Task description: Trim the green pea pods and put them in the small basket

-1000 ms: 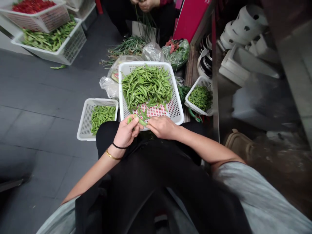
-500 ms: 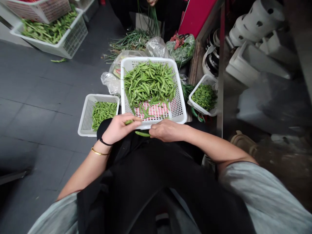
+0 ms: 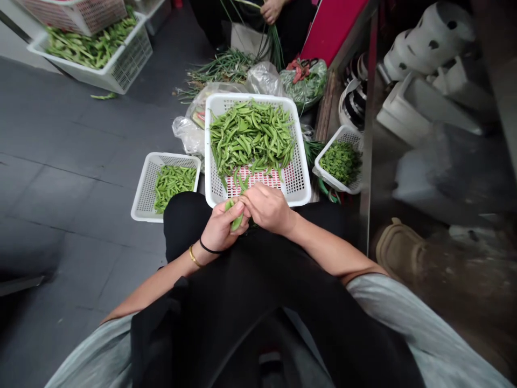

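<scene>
Moved since earlier: left hand (image 3: 220, 229) and right hand (image 3: 269, 207), apart half a second before, were brought together; the pea pod (image 3: 237, 221), then held low by the right hand alone, was now gripped by both.
Small basket (image 3: 139, 200): set well to the left of the left fingers, with a shallow layer of pods in it; judged to be kept on that side for easy reach.
Left hand: fingers curled and pinched on the pod's lower part, thumb laid over it; a gold bracelet (image 3: 194, 257) was worn at the wrist.
Pea pod: held slanted between the two sets of fingertips, over the lap, probably so that each end was steadied by one hand.
Right hand: fingertips clenched on the pod's upper end, touching the left fingers.
Large basket (image 3: 301, 186): placed just beyond the fingers, pods heaped at its far side, so that more lay close by.
Greens basket (image 3: 323, 171): set to the right of the right fingers, apart.
Co-worker's hand (image 3: 272, 8): seen far beyond the fingers, among green stalks.
Unchanged: the baskets were left in the same arrangement.
</scene>
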A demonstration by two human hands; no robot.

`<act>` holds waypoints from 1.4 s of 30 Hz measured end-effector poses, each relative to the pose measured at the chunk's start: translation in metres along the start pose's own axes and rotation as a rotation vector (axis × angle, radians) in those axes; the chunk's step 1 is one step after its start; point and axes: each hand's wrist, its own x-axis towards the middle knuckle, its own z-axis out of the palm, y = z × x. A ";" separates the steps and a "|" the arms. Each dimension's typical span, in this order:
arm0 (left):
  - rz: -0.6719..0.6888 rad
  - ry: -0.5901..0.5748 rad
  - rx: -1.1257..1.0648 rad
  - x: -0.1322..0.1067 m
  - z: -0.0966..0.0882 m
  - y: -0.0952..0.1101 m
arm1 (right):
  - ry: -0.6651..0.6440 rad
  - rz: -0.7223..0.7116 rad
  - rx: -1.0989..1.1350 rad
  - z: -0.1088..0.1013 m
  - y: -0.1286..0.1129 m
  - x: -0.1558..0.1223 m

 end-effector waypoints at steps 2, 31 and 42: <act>-0.039 -0.072 0.012 -0.003 -0.004 0.010 | -0.048 -0.039 0.093 -0.007 -0.001 0.000; -0.219 0.056 0.026 0.016 -0.046 0.037 | -1.108 0.351 -0.151 0.016 0.117 -0.005; -0.221 0.176 0.173 0.034 -0.057 0.034 | -1.183 0.211 -0.108 0.098 0.122 0.015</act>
